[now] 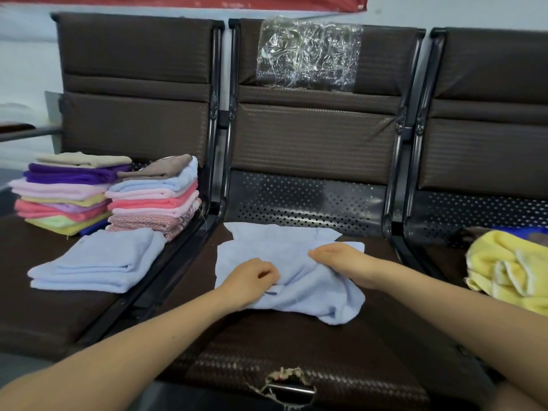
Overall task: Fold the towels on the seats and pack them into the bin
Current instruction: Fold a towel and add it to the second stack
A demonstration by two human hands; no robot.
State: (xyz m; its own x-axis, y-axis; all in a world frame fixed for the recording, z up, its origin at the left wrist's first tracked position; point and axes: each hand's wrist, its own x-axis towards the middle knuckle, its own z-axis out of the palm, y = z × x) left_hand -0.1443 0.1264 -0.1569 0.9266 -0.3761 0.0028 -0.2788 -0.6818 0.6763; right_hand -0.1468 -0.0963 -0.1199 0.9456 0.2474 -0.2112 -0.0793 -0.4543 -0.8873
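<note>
A rumpled light-blue towel lay on the middle seat. The left hand and right hand each pinched its cloth with curled fingers. No writing was readable.

The bench had three seats side by side. On the middle seat lay an unfolded towel, and both hands rested on it, the left hand nearer the front and the right hand a little behind it. On the left seat two stacks of folded towels stood side by side at the back, and a folded towel lay before them. On the right seat lay a crumpled towel. A plastic bag hung on the middle backrest.
</note>
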